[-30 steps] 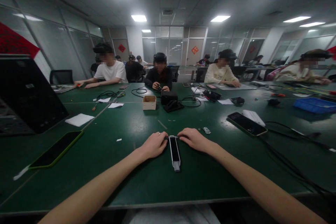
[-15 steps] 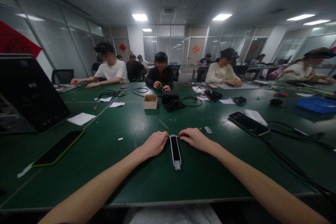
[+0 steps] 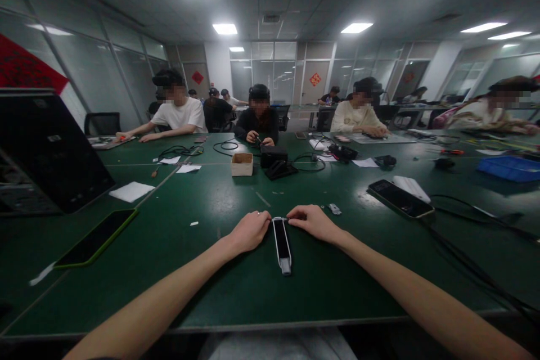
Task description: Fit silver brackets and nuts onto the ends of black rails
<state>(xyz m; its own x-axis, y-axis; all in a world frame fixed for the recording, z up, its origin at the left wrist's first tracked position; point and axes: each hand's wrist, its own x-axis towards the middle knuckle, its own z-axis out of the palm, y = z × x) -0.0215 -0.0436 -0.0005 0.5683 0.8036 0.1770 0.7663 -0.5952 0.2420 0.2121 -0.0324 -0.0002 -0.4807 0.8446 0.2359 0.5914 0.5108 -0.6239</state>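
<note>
Device: one slim black-and-white device (image 3: 281, 244) lies flat on the green workbench (image 3: 211, 298), pointing toward you, directly between your hands.

Nearby: one small metal bracket (image 3: 334, 208) sits just beyond your right hand. One white scrap (image 3: 194, 224) lies beyond your left hand. Nothing stands between your hands and the device.

Around: two phones lie on the bench, one in a green-edged case (image 3: 95, 245) to your left, and one (image 3: 400, 198) to your right beside a black cable (image 3: 464, 247). Ahead stand one cardboard box (image 3: 242, 164) and one blue tray (image 3: 508, 169). Four co-workers sit along the far side.

Left hand: your left hand (image 3: 251, 230) is relaxed and half-curled, its fingertips (image 3: 267, 217) at the device's far end.

Right hand: your right hand (image 3: 312, 223) mirrors it, its fingertips (image 3: 290, 216) at the other side of that end. You can't tell whether either hand is gripping.
</note>
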